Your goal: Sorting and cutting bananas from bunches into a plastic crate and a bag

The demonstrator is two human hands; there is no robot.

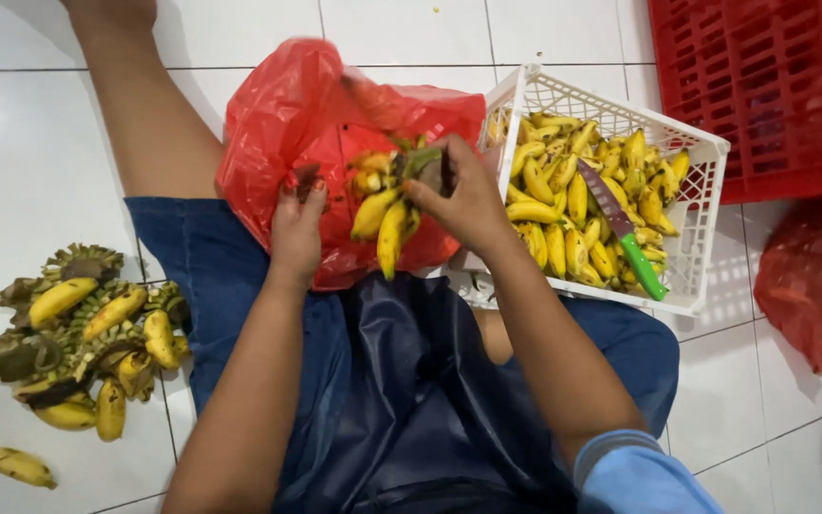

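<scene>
Bananas [387, 224] at frame centre, right hand [463, 195] fingers closed round the bunch stem; left hand [295, 233] pinches red bag [283, 124]. White tile floor [30, 171]; white basket [696, 190] w/ knife [620, 228] right, red crate [763, 86] upper right.

A crumpled red plastic bag [287, 124] lies open on the person's lap. Another red bag [815, 286], perhaps full, sits on the tiled floor [30, 152] at the right edge.

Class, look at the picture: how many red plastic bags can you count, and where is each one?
2. One red plastic bag lies on the person's lap, its edge pinched by the left hand. The other red bag sits on the floor at the right edge, partly cut off.
</scene>
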